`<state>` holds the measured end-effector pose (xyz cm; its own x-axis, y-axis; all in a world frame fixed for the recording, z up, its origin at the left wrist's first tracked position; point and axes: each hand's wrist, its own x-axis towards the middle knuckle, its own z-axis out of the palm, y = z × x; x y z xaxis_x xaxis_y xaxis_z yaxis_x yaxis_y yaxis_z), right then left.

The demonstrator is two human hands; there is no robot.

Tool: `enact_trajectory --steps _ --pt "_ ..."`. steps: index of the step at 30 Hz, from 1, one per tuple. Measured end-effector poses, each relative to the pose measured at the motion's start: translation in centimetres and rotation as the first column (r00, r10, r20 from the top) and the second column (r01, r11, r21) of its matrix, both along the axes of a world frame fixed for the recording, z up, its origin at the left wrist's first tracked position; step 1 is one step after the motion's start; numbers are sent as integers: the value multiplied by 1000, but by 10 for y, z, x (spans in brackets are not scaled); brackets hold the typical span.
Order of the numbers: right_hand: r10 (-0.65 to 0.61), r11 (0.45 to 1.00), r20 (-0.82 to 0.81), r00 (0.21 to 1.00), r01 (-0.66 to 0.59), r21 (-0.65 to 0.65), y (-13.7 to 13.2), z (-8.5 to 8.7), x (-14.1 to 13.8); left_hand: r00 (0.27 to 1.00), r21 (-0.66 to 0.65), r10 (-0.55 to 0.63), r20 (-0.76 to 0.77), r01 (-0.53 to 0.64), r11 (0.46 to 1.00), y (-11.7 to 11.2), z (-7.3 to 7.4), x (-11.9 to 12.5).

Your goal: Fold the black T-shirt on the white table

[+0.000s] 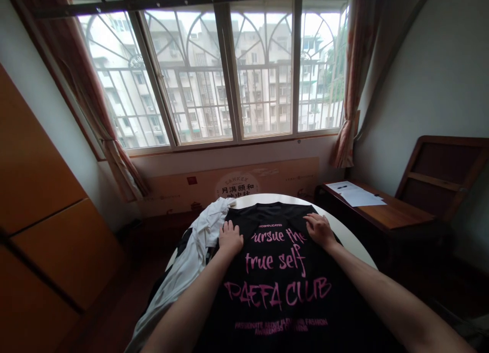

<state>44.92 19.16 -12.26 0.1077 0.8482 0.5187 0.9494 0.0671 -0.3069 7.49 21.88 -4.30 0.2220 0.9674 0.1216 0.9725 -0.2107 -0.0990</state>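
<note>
A black T-shirt (278,281) with pink lettering lies spread flat, print up, over a round white table (349,236), its collar end toward the far edge under the window and its hem running off the near bottom of the view. Both hands rest on its far part: the left hand (230,238) lies palm down on the shirt's left edge, fingers loosely spread and gripping nothing, and the right hand (320,229) lies the same way on the shirt's right shoulder area, fingers flat and released. The step in hand looks like smoothing the cloth, and it likely goes best if the palms press lightly and sweep outward from the middle toward the edges together, so that the wrinkles travel off the sides rather than bunching under the print, and so that the shirt does not slide on the smooth tabletop. Just left of the left hand a white garment (191,261) lies crumpled, touching the black shirt's edge and hanging off the table's left side; keeping it clear of the black cloth would help. Counted: one black shirt, one white garment, one round table, two hands. Farther right stands one dark wooden desk (385,215) bearing some white papers (357,194).
</note>
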Motion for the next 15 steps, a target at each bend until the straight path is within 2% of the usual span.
enact_trajectory --steps 3,6,7,9,10,12,13,14,15 --pt "138 981 -6 990 -135 137 -30 12 -13 998 -10 -61 4 61 998 -38 32 -15" --pt "202 973 -33 979 -197 120 -70 31 -33 994 -24 -89 61 91 996 -91 71 -53" --pt "224 972 -57 973 -218 86 -86 38 -41 991 -32 -82 104 85 996 -111 82 -69" --pt "302 952 -127 945 -307 -17 -121 51 -58 924 -53 -99 369 127 990 -153 92 -102" --pt "355 925 -169 919 -372 -79 -139 55 -66 870 -61 -109 481 157 986 -173 91 -118" --pt "445 848 -244 862 -493 -195 -176 59 -81 743 -32 -53 667 100 994 -210 72 -143" --pt "469 816 -266 842 -529 -233 -194 57 -87 662 10 -27 749 30 1000 -227 57 -152" --pt "478 800 -276 834 -543 -255 -212 54 -91 588 80 -13 809 -87 993 -242 39 -158" --pt "466 804 -281 839 -534 -260 -228 49 -92 538 143 -10 843 -207 968 -256 19 -162"
